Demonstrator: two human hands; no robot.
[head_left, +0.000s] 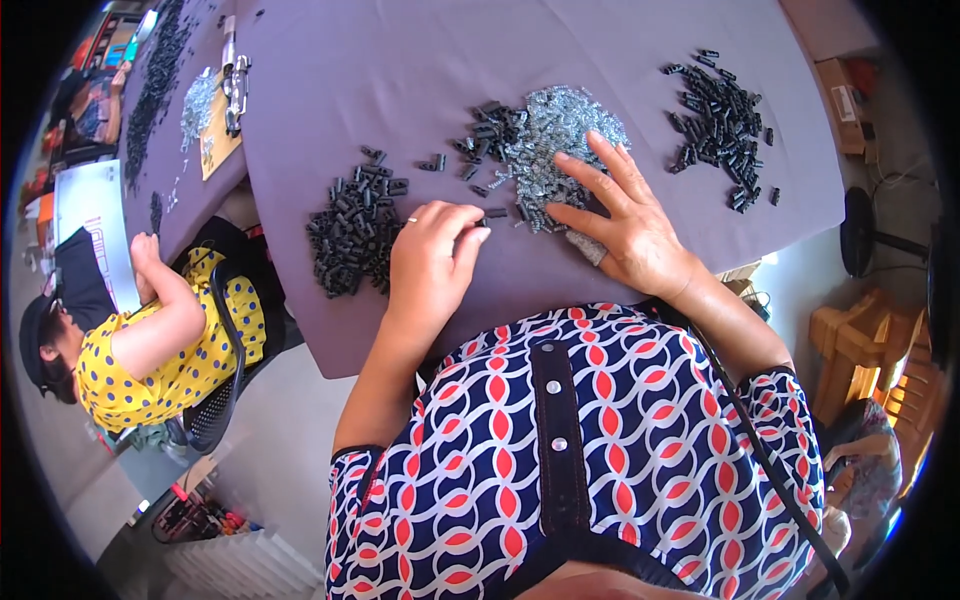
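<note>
My left hand (pixel 436 255), with a ring on one finger, is curled at the right edge of a heap of small black plastic parts (pixel 352 225). Its fingers are closed, and a slim black part (pixel 492 213) juts from the fingertips. My right hand (pixel 637 228) reaches over a pile of small silvery coils that look like springs (pixel 572 112). The fingers are spread across the pile's near edge, and a grey cover (pixel 586 246) wraps the thumb. More black parts (pixel 492 130) lie against the pile's left side.
Another black heap (pixel 718 128) lies to the right on the grey-purple cloth-covered table (pixel 400 70). At left, a person in a yellow dotted top (pixel 165 340) sits at an adjoining table. A wooden chair (pixel 865 345) stands at lower right, beyond the table edge.
</note>
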